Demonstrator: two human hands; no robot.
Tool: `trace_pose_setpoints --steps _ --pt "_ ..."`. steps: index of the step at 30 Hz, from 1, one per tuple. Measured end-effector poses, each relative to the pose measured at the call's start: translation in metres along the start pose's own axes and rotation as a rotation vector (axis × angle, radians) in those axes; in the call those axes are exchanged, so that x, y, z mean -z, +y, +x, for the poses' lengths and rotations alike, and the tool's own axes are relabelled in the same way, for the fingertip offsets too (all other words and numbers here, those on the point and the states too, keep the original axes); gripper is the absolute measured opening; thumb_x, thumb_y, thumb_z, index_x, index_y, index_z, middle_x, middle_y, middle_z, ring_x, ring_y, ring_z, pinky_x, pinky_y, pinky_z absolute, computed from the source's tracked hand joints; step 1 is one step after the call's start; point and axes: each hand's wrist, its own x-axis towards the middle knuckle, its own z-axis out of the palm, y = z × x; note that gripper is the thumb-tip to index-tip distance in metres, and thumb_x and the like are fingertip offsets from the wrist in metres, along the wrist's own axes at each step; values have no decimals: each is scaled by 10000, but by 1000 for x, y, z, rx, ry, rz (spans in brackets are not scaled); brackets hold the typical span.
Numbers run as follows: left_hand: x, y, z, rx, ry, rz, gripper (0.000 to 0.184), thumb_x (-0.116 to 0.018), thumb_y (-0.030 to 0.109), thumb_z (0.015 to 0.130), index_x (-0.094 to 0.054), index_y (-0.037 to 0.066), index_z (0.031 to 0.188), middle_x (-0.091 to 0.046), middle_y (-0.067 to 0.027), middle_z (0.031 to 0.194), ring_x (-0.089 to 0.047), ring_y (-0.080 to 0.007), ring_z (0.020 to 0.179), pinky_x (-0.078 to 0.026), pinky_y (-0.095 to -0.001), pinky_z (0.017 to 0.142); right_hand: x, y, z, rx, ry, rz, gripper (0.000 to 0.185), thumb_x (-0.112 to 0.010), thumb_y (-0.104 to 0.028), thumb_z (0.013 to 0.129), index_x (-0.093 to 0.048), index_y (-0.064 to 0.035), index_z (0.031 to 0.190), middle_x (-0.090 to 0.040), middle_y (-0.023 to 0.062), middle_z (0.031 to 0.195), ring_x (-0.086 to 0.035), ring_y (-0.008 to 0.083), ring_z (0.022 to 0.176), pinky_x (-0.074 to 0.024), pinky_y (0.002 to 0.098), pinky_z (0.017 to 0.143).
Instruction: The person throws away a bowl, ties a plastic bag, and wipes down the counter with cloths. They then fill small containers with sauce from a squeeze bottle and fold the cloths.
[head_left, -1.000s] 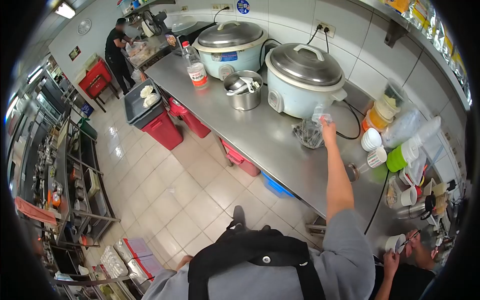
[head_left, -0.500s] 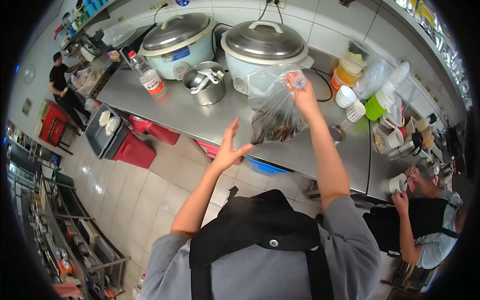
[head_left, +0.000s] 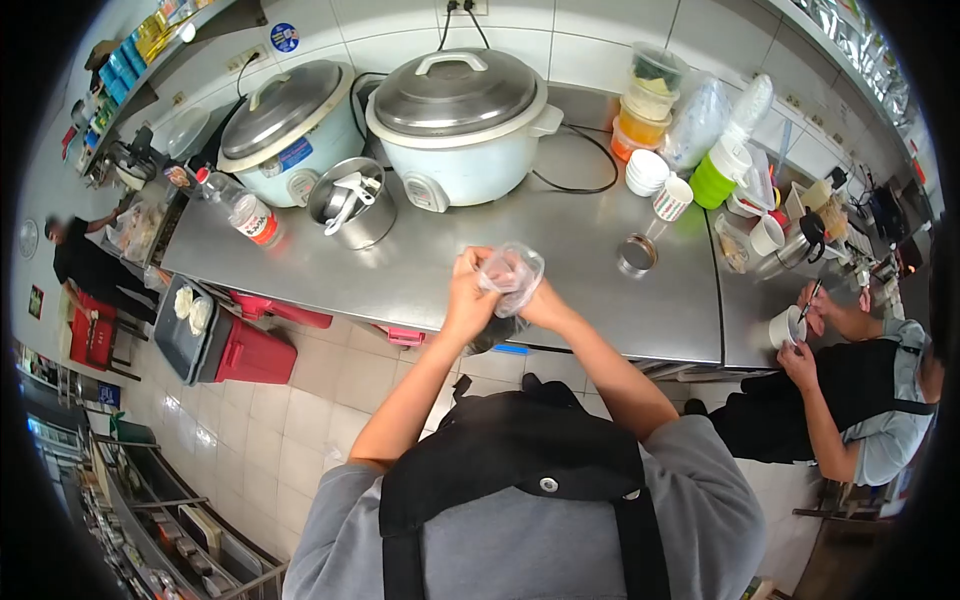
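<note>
Over the near edge of the steel surface (head_left: pixel 320 280), at twelve o'clock, the left hand (head_left: pixel 469 296) and right hand (head_left: pixel 545 303) meet, fingers curled closed on the bunched top of a clear plastic bag (head_left: pixel 512 276), dark contents (head_left: pixel 490 338) hanging just below. From there, a white cup (head_left: pixel 672 199) with red and green print stands at two o'clock and a red-capped bottle (head_left: pixel 255 220) with a red-and-white label at ten, its writing blurred. Farther toward ten, a rice cooker (head_left: pixel 270 165) bears a blue label, with a round blue sticker (head_left: pixel 285 38) beyond on the wall, both unreadable.
</note>
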Motion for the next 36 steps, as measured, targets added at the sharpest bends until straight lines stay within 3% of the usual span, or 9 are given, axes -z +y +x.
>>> trace_pose_setpoints --steps 6,10,13,15,22,26,28,31,36 --pt "-19 -18 -40 134 -19 1 711 -857 344 636 -571 3 1191 -388 -175 1351 -411 -369 1245 -341 -446 1051 0 9 18 -205 24 269 232 -607 -138 862 -671 -49 1066 -690 124 1059 -649 222 936 -502 344 835" --pt "-37 -43 -48 513 -355 168 585 -803 351 669 -623 -69 1033 -617 -270 1079 -596 -391 1032 -451 -477 894 -15 -17 20 -204 -154 53 245 -647 -142 813 -664 -72 1047 -679 140 973 -645 284 910 -497 354 836" --pt "-48 -59 -57 288 -44 191 389 -695 230 760 -642 -61 1013 -665 -247 967 -637 -400 913 -473 -492 838 -98 64 2 188 262 -339 264 -656 -142 812 -648 -58 1062 -665 139 957 -636 318 914 -492 365 838" --pt "-49 -64 -53 279 31 220 353 -663 181 767 -638 -46 1035 -658 -235 1008 -622 -394 948 -460 -490 861 -43 -21 4 59 -16 -118 253 -663 -150 840 -632 -35 1064 -656 104 934 -631 246 907 -484 336 822" --pt "-34 -63 -20 -7 -127 675 372 -616 50 714 -567 19 1082 -566 -162 1064 -516 -341 1050 -372 -443 936 78 -72 33 -200 96 299 117 -655 -105 878 -635 -28 964 -628 40 880 -578 105 813 -467 261 705" --pt "-36 -50 -8 109 -163 783 279 -584 164 788 -532 26 1025 -556 -142 1018 -531 -324 1009 -382 -433 910 72 -104 27 140 231 -326 155 -670 -126 849 -649 -77 994 -591 63 888 -613 201 796 -494 294 682" --pt "-45 -43 -5 136 -136 782 281 -568 212 810 -524 34 1023 -560 -139 1024 -534 -316 1011 -381 -428 913 48 -111 17 450 -373 -327 301 -686 -171 824 -654 -77 1108 -590 63 1012 -594 206 921 -493 354 819" --pt "-59 -57 -7 14 -245 934 296 -533 225 835 -547 36 1062 -572 -145 1018 -547 -316 1004 -391 -449 913 13 -26 10 523 -280 -936 539 -616 -142 814 -507 -78 1337 -536 69 1117 -476 249 1157 -411 436 982" --pt "-59 -63 -13 -143 -262 786 469 -564 177 791 -520 -12 1217 -576 -170 1051 -547 -330 1029 -382 -460 962 28 -25 23 331 -471 -1056 685 -547 -129 847 -298 -37 1478 -539 73 1136 -502 239 1123 -369 485 1014"
